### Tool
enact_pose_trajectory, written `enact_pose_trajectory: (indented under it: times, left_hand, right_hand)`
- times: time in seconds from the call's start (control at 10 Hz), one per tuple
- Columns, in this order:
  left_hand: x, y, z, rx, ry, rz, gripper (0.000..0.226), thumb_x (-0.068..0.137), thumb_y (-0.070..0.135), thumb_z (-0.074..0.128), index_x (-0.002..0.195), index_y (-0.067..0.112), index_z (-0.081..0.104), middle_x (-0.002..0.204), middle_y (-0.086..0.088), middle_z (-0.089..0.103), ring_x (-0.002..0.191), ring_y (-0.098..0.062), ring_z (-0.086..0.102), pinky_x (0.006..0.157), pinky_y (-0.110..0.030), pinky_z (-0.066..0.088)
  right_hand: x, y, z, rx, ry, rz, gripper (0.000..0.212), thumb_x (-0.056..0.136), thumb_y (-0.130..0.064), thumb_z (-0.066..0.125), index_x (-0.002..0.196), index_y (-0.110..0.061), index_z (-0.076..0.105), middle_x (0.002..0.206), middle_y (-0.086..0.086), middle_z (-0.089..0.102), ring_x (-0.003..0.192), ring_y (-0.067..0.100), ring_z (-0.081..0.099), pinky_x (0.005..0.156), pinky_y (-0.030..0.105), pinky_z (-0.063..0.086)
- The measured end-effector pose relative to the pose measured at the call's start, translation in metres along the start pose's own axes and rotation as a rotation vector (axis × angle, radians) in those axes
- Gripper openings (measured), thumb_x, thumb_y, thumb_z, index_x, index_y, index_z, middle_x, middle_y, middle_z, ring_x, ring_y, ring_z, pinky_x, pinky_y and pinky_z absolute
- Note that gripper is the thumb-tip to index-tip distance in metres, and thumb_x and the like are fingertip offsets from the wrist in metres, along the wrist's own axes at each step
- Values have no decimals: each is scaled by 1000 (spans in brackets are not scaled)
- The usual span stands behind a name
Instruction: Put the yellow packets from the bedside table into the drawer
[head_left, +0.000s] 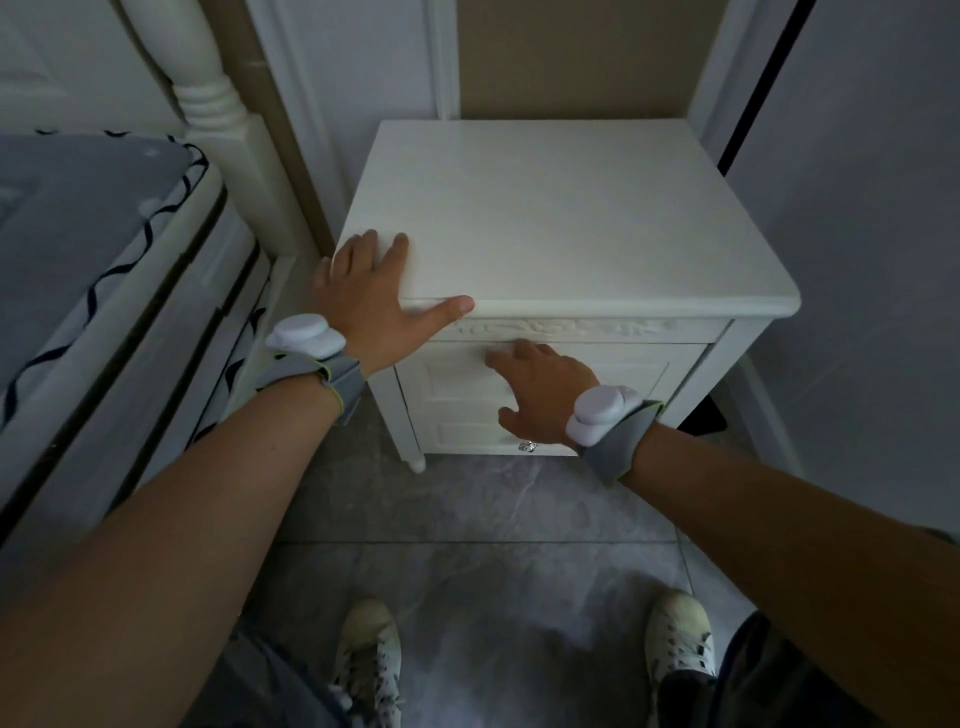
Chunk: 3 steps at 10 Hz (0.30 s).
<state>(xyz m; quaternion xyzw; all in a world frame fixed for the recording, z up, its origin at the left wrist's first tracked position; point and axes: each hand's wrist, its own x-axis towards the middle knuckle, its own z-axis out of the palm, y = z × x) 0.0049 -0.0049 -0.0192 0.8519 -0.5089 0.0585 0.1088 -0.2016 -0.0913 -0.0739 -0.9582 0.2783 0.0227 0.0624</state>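
Observation:
A white bedside table (561, 218) stands against the wall, and its top is bare; I see no yellow packets anywhere. My left hand (379, 301) lies flat on the table's front left corner, fingers spread, thumb along the front edge. My right hand (540, 389) presses palm-first against the upper drawer front (447, 379), fingers apart, holding nothing. The drawer sits shut, flush with the frame. A small metal knob (527, 445) shows on the lower drawer, just below my right hand.
A bed with a grey patterned sheet (78, 234) and a white bedpost (208, 98) is close on the left. White wall panels flank the table. My two shoes (369, 660) stand on the grey tiled floor (467, 519) in front of it.

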Motion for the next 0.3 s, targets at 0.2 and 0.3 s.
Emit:
enact_pose_trajectory:
  times: [0.2, 0.3]
  left_hand:
    - [-2, 4, -7, 6, -8, -5, 118, 66, 101, 21, 155, 24, 22, 161, -12, 22, 147, -31, 19, 118, -54, 20]
    - [-3, 5, -11, 24, -38, -7, 119, 65, 102, 18, 155, 24, 20, 161, -11, 21, 148, -31, 18, 118, -54, 18]
  right_hand:
    - [-1, -5, 0, 30, -9, 36, 69, 86, -43, 60, 147, -28, 32, 147, 10, 37, 132, 33, 41, 98, 45, 45]
    - [-3, -7, -5, 107, -8, -6, 67, 87, -43, 59, 146, -25, 34, 144, 9, 42, 125, 32, 48, 94, 44, 49]
